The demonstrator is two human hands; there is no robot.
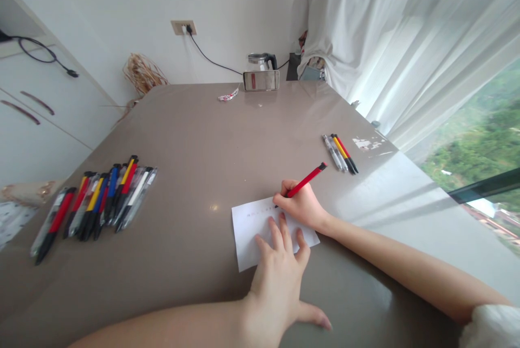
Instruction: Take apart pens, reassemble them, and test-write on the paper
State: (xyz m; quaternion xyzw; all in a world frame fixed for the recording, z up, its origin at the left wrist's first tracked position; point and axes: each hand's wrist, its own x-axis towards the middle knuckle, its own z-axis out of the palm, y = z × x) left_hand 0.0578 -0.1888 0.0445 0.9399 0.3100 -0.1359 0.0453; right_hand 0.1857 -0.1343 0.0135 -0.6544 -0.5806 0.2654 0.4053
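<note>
A small white sheet of paper (247,245) lies on the brown table, with a short row of handwritten marks near its top edge. My left hand (280,266) is spread over the lower part of the sheet, fingertips resting on it and thumb stretched out to the right. In my right hand (303,206) is a red pen (307,180) with a dark end, held in a writing grip. Its tip is at the paper, at the right end of the written row; my fingers partly cover that spot.
Many loose pens (101,196) in several colours lie at the left of the table (195,136). A smaller group of pens (340,153) lies at the right. At the far edge stand a propped phone (261,81), a glass kettle (257,60) and a small patterned item (228,96).
</note>
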